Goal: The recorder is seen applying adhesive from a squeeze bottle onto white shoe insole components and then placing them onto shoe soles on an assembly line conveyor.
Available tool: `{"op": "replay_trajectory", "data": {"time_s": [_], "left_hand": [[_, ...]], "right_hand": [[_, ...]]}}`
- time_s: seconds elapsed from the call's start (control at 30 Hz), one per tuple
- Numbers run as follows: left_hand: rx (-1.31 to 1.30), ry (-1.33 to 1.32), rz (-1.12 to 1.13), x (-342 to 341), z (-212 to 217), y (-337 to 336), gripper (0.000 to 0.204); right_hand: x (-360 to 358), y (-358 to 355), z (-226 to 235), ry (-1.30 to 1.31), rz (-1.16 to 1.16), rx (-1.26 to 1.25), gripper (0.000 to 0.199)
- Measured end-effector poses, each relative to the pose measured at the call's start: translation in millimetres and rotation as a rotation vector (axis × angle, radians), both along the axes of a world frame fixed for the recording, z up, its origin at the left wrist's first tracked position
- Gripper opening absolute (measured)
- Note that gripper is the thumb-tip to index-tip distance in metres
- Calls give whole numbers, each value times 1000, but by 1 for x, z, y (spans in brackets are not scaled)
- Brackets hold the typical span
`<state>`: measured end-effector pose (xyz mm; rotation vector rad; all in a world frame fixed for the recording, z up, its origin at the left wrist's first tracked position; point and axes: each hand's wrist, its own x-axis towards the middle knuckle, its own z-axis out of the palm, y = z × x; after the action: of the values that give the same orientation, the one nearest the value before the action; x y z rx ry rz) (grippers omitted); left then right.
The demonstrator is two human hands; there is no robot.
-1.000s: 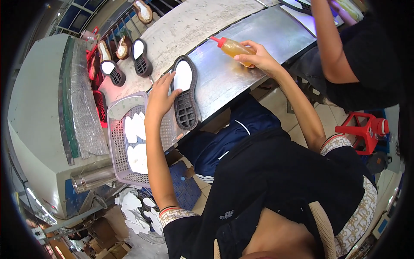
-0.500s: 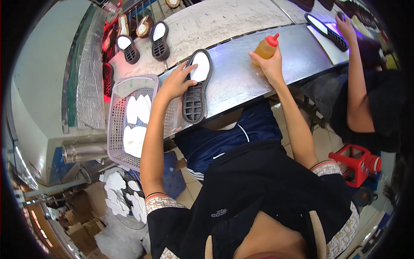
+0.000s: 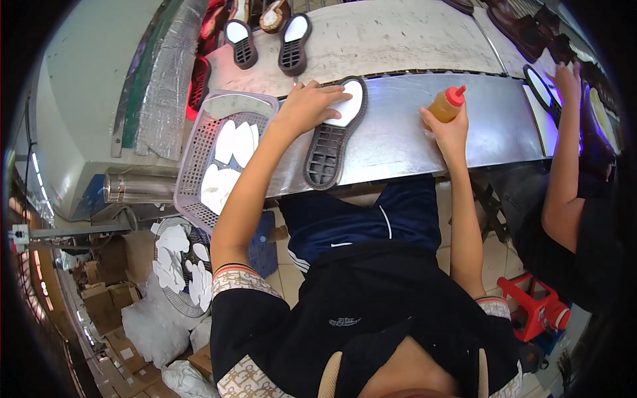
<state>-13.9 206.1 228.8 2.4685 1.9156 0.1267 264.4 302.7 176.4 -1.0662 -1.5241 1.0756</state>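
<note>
A black shoe sole (image 3: 324, 159) with a grid of hollows lies on the metal bench, tilted, its rounded end pointing away from me. A white pad (image 3: 350, 109) fills that far end. My left hand (image 3: 306, 109) reaches over the sole from the left, its fingers spread and tips resting on the pad. To the right, my right hand (image 3: 451, 132) is wrapped round a squeeze bottle (image 3: 443, 107) of amber liquid with a red nozzle cap, which leans to the right above the bench.
At my left stands a lilac plastic basket (image 3: 192, 152) of white pads (image 3: 237, 140). Two more soles (image 3: 293, 53) lie on the pale worktop (image 3: 385, 40) beyond. A co-worker's hand (image 3: 567, 83) is at another sole on the right. A red stool (image 3: 531, 302) stands on the floor.
The view has swung, so most things sit further right. My right hand and the bottle have come a little nearer to me. My left hand still rests on the pad.
</note>
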Motion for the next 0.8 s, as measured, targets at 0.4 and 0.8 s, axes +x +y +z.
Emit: {"op": "replay_trajectory", "data": {"time_s": [0.4,0.8], "left_hand": [[141,121,-144,4,-5,3,46],[-327,-201,-12,-11,-3,36,61]], "right_hand": [[-8,8,-15,-100,-8,220,47],[-16,-18,-1,-151,-128,162,54]]}}
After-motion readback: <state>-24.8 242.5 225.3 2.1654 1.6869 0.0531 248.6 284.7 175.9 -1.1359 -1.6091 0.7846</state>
